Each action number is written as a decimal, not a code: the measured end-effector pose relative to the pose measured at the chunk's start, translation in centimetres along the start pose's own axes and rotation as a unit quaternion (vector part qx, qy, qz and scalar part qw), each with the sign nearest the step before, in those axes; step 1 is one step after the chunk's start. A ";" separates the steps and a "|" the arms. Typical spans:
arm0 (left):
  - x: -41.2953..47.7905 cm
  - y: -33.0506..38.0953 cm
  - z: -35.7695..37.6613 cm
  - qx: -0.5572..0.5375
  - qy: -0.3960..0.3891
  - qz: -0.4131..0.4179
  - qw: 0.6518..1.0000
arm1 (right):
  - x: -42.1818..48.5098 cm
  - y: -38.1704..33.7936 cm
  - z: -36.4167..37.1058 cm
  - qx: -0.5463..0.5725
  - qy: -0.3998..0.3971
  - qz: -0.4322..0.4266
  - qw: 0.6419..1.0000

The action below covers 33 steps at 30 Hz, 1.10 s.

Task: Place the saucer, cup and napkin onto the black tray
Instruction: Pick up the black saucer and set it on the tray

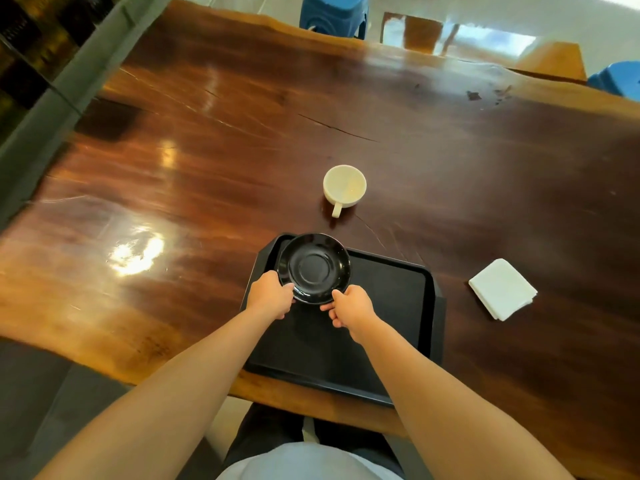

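Head view shows both hands gripping one glossy black round ceramic saucer (pixel 314 268) by its near rim. The left hand (pixel 270 295) takes the near-left edge and the right hand (pixel 352 309) the near-right edge, fingers closed on the rim. The two-sided hold appears intended to keep the dish level. The saucer sits over the far-left corner of the flat black rectangular plastic tray (pixel 391 306); whether it rests on the tray or hangs just above cannot be determined. That placement leaves the right part of the tray free, probably for the napkin. The cream ceramic cup with handle (pixel 344 186) stands upright on the polished dark wooden worktop (pixel 194 188), just beyond the tray. The folded white paper napkin (pixel 502 289) lies on the worktop to the tray's right, apart from it. Neither is yet transferred.
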<state>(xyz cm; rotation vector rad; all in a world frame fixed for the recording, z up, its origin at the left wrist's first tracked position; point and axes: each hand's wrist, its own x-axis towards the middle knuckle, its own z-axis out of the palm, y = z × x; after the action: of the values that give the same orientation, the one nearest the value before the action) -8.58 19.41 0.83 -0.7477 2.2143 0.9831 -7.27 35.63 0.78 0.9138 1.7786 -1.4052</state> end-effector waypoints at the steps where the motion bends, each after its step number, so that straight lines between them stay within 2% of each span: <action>1: 0.2 -0.1 0.0 0.003 -0.001 -0.001 1.000 | 0.1 0.0 0.1 0.000 -0.001 0.004 1.000; 7: 1.5 -1.0 -0.3 0.032 -0.006 0.004 0.999 | 0.9 0.2 1.0 0.005 0.000 0.016 1.000; 33: 3.8 -2.5 1.4 0.025 -0.015 -0.025 0.999 | 2.5 1.1 1.6 -0.001 -0.003 0.053 0.999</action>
<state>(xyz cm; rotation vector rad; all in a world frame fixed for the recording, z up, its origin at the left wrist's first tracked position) -9.00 18.11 -3.73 -0.7563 2.1752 0.9066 -7.50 34.47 -2.18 0.9877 1.7007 -1.3374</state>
